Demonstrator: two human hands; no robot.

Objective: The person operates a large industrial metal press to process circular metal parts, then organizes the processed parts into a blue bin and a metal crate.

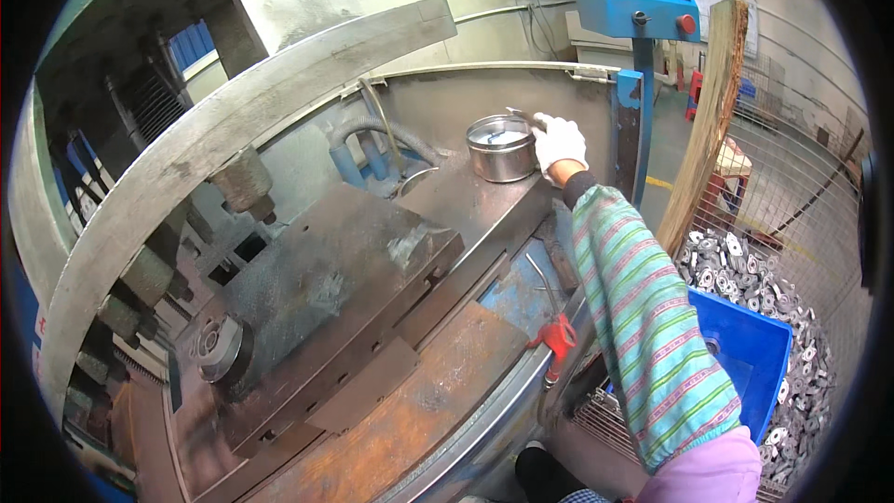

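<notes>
My right hand (559, 142), in a white glove, is at the right rim of a round metal pot (503, 160). Its fingers are closed around a thin dark handle (520, 114) that lies over the pot's rim; what the handle belongs to is hidden. Something pale shows inside the pot, which stands on the far end of a dark steel press bed (307, 251). On the bed's near left part sits a round grey metal part (221, 346) on a dark base. My left hand is out of view.
A red air gun (557, 343) hangs at the bed's front edge. To the right are a blue bin (745, 340) and a heap of small metal parts (810, 382) by a wire mesh. A wooden post (708, 121) and blue control panel (633, 0) stand behind; press punches (244, 182) hang left.
</notes>
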